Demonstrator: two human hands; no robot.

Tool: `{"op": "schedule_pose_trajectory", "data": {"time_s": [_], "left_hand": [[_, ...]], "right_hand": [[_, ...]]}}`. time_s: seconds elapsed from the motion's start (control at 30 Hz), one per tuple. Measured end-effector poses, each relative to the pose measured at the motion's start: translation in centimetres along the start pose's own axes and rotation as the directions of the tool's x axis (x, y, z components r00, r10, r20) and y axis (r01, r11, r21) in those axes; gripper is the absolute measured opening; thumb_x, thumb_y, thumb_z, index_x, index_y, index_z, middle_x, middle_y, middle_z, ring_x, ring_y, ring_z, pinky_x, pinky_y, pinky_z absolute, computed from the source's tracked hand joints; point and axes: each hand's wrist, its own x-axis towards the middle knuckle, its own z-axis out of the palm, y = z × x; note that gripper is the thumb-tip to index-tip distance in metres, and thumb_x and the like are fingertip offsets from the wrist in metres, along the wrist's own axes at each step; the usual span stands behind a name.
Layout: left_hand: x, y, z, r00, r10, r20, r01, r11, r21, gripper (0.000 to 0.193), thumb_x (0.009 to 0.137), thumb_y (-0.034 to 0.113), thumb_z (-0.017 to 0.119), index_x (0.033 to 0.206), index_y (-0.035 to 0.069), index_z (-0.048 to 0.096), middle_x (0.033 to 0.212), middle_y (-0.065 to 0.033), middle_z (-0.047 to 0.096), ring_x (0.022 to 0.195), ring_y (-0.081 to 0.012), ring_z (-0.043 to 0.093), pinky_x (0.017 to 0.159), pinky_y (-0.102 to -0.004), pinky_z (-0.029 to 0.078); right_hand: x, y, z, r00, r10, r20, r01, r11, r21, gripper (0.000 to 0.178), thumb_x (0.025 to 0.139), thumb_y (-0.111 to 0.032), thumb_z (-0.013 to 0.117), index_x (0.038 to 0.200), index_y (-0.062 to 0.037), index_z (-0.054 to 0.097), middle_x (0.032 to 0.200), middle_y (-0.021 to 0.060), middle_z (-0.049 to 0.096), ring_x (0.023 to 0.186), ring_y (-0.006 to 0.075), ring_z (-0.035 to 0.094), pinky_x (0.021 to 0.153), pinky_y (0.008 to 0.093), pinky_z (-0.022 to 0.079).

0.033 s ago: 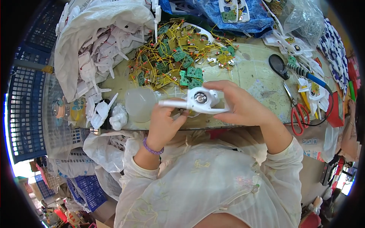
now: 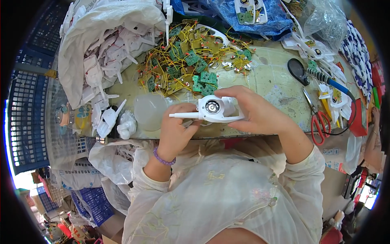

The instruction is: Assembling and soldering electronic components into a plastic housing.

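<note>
Both hands hold a white plastic housing (image 2: 221,117) above the near edge of the table. A round dark-rimmed part with a metallic centre (image 2: 212,106) is set in its face, and a thin straight stem sticks out to the left. My right hand (image 2: 258,110) grips the looped right end between thumb and fingers. On the other side, my left hand (image 2: 178,128) is closed around the stem end, with the thumb beneath; some fingers are hidden behind the housing. Beyond the hands lies a heap of green circuit boards (image 2: 191,59) with yellow wires.
A white sack (image 2: 77,44) of white plastic parts stands at the left. To the right lie red-handled scissors (image 2: 319,122), a soldering iron (image 2: 333,83) with a blue handle and a black round piece (image 2: 297,70). A translucent round lid (image 2: 149,112) is left of my hands.
The white housing has tilted slightly in my hands: its stem now points straight left and sits a little lower, and the round part faces up more fully. Both hands keep their grip.
</note>
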Motion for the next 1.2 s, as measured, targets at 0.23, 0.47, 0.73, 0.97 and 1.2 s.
{"op": "schedule_pose_trajectory", "data": {"time_s": [0.23, 0.47, 0.73, 0.97, 1.2], "left_hand": [[-1.9, -0.6, -1.3, 0.979, -0.072, -0.189, 0.096, 0.988, 0.122, 0.035, 0.076, 0.01, 0.07, 0.108, 0.001, 0.06, 0.104, -0.0131, 0.062, 0.099, -0.0314, 0.056, 0.087, -0.0389, 0.045], [-1.4, 1.6, -3.5, 0.965, 0.135, -0.227, -0.113, 0.988, 0.109, 0.029, 0.078, 0.006, 0.066, 0.106, 0.003, 0.059, 0.105, -0.0162, 0.061, 0.096, -0.0319, 0.059, 0.085, -0.0391, 0.047], [1.8, 1.2, 0.6, 0.98, 0.059, 0.192, -0.076, 0.994, 0.082, 0.093, 0.061, 0.019, 0.082, 0.141, 0.008, 0.037, 0.132, -0.0166, 0.047, 0.115, -0.0358, 0.05, 0.096, -0.0424, 0.043], [1.8, 1.3, -0.1, 0.981, 0.088, 0.173, -0.12, 0.975, 0.188, 0.092, 0.057, 0.014, 0.082, 0.139, 0.008, 0.039, 0.123, -0.0165, 0.052, 0.113, -0.0346, 0.05, 0.095, -0.0426, 0.043], [-3.3, -1.8, -10.6, 0.704, 0.147, -0.694, 0.0, 0.978, 0.207, 0.072, 0.066, 0.015, 0.083, 0.126, 0.004, 0.044, 0.12, -0.0142, 0.054, 0.105, -0.0231, 0.055, 0.084, -0.0364, 0.048]], "right_hand": [[2.1, 1.0, 0.3, 0.971, -0.239, -0.015, 0.231, 0.952, -0.202, 0.074, 0.066, -0.004, 0.077, 0.133, -0.0066, 0.045, 0.135, 0.0157, 0.047, 0.125, 0.0337, 0.043, 0.105, 0.0416, 0.037], [2.3, -0.3, 0.9, 0.955, -0.257, 0.146, 0.287, 0.925, -0.247, 0.07, 0.066, -0.001, 0.075, 0.129, -0.0081, 0.047, 0.133, 0.0129, 0.049, 0.121, 0.0328, 0.048, 0.104, 0.0438, 0.038], [1.2, 0.5, 1.1, 0.97, -0.243, 0.018, 0.233, 0.908, -0.348, 0.074, 0.064, -0.006, 0.079, 0.13, -0.0057, 0.044, 0.133, 0.0153, 0.049, 0.124, 0.0346, 0.046, 0.106, 0.0455, 0.035], [-3.1, 0.9, 2.0, 0.933, -0.128, -0.337, 0.037, 0.964, -0.264, 0.072, 0.07, -0.012, 0.079, 0.133, -0.0048, 0.045, 0.132, 0.0161, 0.049, 0.123, 0.0331, 0.046, 0.104, 0.0416, 0.037], [-7.8, 2.7, 2.5, 0.854, -0.001, -0.52, -0.139, 0.964, -0.229, 0.064, 0.073, -0.007, 0.07, 0.132, -0.0029, 0.045, 0.132, 0.0137, 0.051, 0.121, 0.0267, 0.049, 0.101, 0.0382, 0.039]]}}
